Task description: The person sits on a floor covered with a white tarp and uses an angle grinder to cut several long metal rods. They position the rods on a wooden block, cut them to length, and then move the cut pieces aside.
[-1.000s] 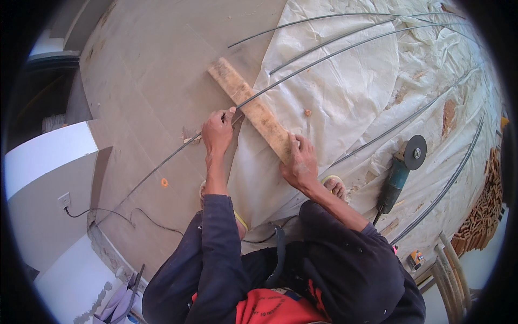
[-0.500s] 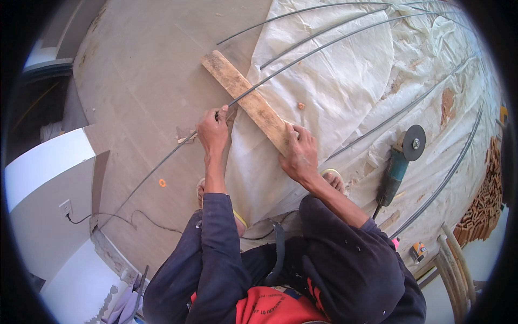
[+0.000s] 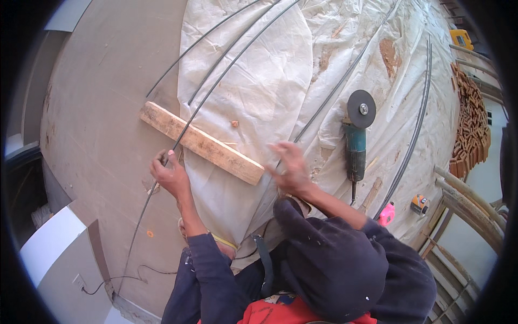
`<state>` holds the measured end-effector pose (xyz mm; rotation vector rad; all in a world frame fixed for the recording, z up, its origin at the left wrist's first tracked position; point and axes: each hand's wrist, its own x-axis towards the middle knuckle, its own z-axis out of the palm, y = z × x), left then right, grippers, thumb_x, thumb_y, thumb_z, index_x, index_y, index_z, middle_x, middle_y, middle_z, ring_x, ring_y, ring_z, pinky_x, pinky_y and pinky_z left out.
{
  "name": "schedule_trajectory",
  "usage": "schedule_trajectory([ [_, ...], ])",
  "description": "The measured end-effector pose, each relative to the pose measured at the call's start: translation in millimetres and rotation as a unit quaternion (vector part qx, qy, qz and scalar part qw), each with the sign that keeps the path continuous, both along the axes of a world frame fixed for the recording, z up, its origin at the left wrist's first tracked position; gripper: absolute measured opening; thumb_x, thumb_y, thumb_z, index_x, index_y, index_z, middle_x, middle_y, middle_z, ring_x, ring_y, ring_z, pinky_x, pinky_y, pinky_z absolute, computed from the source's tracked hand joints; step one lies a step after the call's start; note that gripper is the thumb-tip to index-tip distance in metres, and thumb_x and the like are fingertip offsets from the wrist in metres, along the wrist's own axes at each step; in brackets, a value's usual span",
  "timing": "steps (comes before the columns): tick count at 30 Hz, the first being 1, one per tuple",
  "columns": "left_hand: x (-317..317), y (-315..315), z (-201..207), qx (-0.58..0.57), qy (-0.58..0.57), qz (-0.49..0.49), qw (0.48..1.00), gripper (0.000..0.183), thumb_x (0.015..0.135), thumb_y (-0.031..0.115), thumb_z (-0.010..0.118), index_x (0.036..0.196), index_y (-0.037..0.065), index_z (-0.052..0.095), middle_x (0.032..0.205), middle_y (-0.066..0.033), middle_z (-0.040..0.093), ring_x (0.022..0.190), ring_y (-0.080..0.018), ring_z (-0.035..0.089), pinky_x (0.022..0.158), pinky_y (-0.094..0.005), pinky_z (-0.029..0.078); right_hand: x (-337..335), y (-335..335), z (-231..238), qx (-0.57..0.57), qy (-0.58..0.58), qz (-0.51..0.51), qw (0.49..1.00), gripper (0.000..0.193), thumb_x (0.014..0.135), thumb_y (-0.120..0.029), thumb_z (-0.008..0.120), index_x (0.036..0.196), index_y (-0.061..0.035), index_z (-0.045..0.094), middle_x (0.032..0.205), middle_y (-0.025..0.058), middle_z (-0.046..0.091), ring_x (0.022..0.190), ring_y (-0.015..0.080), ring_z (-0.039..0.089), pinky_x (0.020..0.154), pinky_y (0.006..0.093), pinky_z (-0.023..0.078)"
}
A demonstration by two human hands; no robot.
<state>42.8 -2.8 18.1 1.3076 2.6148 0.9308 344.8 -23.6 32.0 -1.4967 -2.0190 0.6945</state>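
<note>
My left hand is closed round a long thin steel rod, with the thumb pressed along it. The rod crosses over a wooden board lying on the floor and runs on past my hand toward the lower left. My right hand is blurred by motion, off the board's near right end, with its fingers apart and nothing visible in them. Farther right, an angle grinder with a dark cutting disc lies on the white plastic sheet.
More steel rods lie across the sheet. At the right are a pink object, a small orange and black item, wooden poles and a heap of reddish-brown blocks. A cord runs from a wall socket.
My right hand has let go of the board's end and moved away to the right. The board now lies at a flatter angle; my left hand still holds the rod. The view has shifted right.
</note>
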Motion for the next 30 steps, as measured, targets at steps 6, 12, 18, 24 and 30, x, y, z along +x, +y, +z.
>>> schedule_trajectory([
  [6, 113.3, 9.6, 38.0, -0.050, -0.347, -0.221, 0.910, 0.020, 0.091, 0.017, 0.062, 0.099, -0.001, 0.064, 0.088, -0.0132, 0.066, 0.081, -0.0206, 0.061, 0.076, -0.0345, 0.049, 160.8, -36.4, -0.6, 0.020, -0.295, -0.311, 0.903, 0.084, 0.078, -0.033, 0.077, 0.140, 0.0034, 0.033, 0.130, 0.0283, 0.043, 0.128, 0.0438, 0.035, 0.106, 0.0480, 0.032],
  [12, 227.0, -20.6, 26.4, -0.271, -0.465, -0.392, 0.746, 0.039, 0.088, 0.032, 0.065, 0.111, 0.000, 0.063, 0.105, -0.0192, 0.067, 0.099, -0.0315, 0.065, 0.088, -0.0395, 0.049, 163.5, -23.9, 8.1, -0.205, -0.181, -0.386, 0.881, 0.075, 0.067, -0.024, 0.079, 0.130, 0.0000, 0.045, 0.110, 0.0198, 0.061, 0.100, 0.0389, 0.059, 0.092, 0.0444, 0.045],
  [18, 274.0, -39.6, 27.1, -0.342, -0.491, -0.404, 0.692, 0.082, 0.084, 0.047, 0.068, 0.141, -0.002, 0.037, 0.126, -0.0286, 0.056, 0.123, -0.0357, 0.053, 0.105, -0.0384, 0.039, 160.6, -1.7, 57.8, -0.313, 0.101, -0.302, 0.895, 0.057, 0.064, -0.021, 0.075, 0.112, 0.0016, 0.055, 0.090, 0.0104, 0.063, 0.080, 0.0230, 0.062, 0.073, 0.0342, 0.049],
  [24, 268.4, -3.6, 65.1, -0.163, -0.760, -0.443, 0.446, 0.086, 0.070, 0.012, 0.084, 0.140, 0.000, 0.035, 0.131, -0.0126, 0.051, 0.122, -0.0205, 0.047, 0.104, -0.0372, 0.039, 129.2, 53.4, 89.1, -0.330, 0.363, -0.016, 0.871, 0.076, 0.055, -0.042, 0.079, 0.110, 0.0049, 0.057, 0.092, 0.0084, 0.063, 0.080, 0.0186, 0.061, 0.074, 0.0315, 0.049],
  [30, 237.4, 31.2, 135.5, 0.028, -0.714, -0.331, 0.616, 0.071, 0.062, 0.002, 0.086, 0.124, 0.000, 0.052, 0.111, -0.0074, 0.063, 0.103, -0.0179, 0.061, 0.089, -0.0336, 0.051, 74.9, 130.1, 132.1, -0.299, 0.415, 0.181, 0.840, 0.089, 0.048, -0.042, 0.079, 0.119, 0.0073, 0.057, 0.114, 0.0136, 0.061, 0.104, 0.0219, 0.060, 0.090, 0.0338, 0.047],
])
